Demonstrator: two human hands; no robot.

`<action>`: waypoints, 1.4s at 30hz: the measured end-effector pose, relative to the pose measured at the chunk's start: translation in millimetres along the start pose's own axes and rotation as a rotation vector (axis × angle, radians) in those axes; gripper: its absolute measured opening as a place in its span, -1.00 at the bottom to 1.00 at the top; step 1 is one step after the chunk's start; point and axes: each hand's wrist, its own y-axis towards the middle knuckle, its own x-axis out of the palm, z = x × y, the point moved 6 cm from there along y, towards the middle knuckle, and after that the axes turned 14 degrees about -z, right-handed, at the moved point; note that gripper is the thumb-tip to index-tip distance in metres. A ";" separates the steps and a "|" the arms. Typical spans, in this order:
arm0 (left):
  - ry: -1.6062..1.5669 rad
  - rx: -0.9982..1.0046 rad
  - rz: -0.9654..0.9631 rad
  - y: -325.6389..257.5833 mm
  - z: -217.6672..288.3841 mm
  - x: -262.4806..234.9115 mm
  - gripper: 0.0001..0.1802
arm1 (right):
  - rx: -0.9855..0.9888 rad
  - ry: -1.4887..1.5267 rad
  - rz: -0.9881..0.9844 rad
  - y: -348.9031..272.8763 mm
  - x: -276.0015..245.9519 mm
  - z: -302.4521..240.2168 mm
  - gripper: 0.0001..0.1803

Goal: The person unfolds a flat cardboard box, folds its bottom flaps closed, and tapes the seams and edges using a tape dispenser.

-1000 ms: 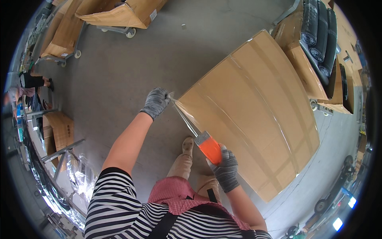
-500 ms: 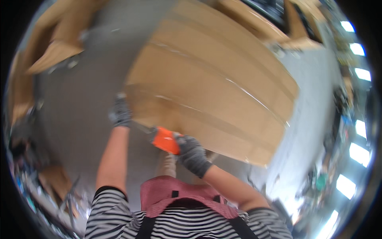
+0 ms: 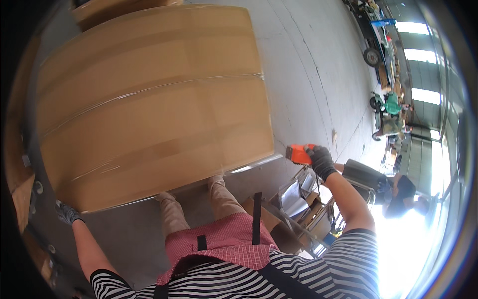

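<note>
A large brown cardboard box (image 3: 159,107) with bands of tape across it fills the left and middle of the view in front of my legs. My left hand (image 3: 68,213), in a grey glove, is closed at the box's near left corner, its fingertips partly hidden. In my gloved right hand (image 3: 321,160) is an orange tape dispenser (image 3: 299,154) with a dark end, gripped just off the box's near right corner. The dispenser is apart from the cardboard.
A metal-framed cart (image 3: 298,214) with cardboard and sheets stands near my right side. Another person (image 3: 402,192) is beyond it. A vehicle wheel (image 3: 372,57) and other equipment line the far right. Another carton (image 3: 102,11) lies behind the box; cracked concrete floor (image 3: 303,65) shows to the right.
My view has swung to the right. The box now sits further left and squarer to me. My hands have spread apart, the right one carrying the dispenser outward past the box's corner.
</note>
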 end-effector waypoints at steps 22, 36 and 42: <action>-0.424 1.646 -1.309 -798.9 481.2 -54.3 -0.33 | -0.043 0.608 -0.162 95.0 42.0 -3.8 -0.51; 0.167 1.717 -0.392 -317.5 209.0 -72.8 -0.25 | -0.018 0.710 -0.452 -8.5 145.1 -143.4 -0.40; 0.439 1.396 -0.448 -59.7 55.4 -60.0 -0.18 | 0.013 0.735 -0.617 -26.4 140.9 -236.3 -0.27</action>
